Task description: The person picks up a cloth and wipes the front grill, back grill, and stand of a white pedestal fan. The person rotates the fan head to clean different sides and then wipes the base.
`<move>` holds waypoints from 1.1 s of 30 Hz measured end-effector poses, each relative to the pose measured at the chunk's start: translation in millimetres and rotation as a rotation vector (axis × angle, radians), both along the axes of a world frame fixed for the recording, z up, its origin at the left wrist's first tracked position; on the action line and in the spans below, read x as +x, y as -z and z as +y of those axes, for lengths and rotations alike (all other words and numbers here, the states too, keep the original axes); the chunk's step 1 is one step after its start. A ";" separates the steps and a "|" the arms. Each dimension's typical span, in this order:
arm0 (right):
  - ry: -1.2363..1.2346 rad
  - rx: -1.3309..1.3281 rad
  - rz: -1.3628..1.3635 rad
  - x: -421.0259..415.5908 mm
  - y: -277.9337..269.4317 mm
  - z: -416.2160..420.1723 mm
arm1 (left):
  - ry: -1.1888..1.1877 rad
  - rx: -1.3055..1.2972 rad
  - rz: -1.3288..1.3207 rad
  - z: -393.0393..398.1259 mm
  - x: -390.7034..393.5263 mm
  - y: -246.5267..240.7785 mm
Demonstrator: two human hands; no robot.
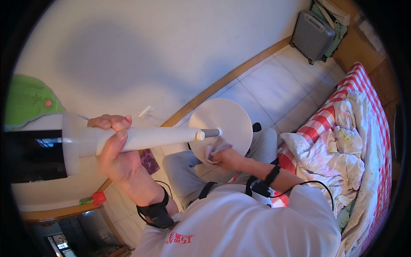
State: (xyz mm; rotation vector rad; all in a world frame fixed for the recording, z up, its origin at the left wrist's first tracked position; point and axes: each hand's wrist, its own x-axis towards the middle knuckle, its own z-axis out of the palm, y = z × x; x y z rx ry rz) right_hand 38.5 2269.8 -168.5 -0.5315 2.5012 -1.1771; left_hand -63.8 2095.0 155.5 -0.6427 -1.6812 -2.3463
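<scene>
My left hand grips the thick white upper tube of a floor stand, held tilted so that it runs sideways across my view. A round knob sits at the tube's lower end. From there a short grey pole leads into a flat round white base, whose underside is hidden. Bunched in my right hand is a pale cloth, lying against the near part of the base. At the far left the tube widens into a translucent, blurred part; what it is, I cannot tell.
A bed with a red-checked cover and crumpled bedding lies on my right. A grey suitcase stands beyond it. On the left are a black screen, a green cloth and a wall socket.
</scene>
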 end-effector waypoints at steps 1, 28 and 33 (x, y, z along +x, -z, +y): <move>0.108 -0.057 0.123 -6.0 -4.7 -11.7 | -0.032 -0.006 -0.002 0.2 1.9 0.4; 0.137 0.124 0.238 -0.7 35.5 27.1 | -0.313 -0.065 -0.021 36.0 3.2 14.0; 0.609 0.120 0.057 -2.7 27.7 23.0 | -0.296 -0.074 -0.091 47.5 -9.5 46.3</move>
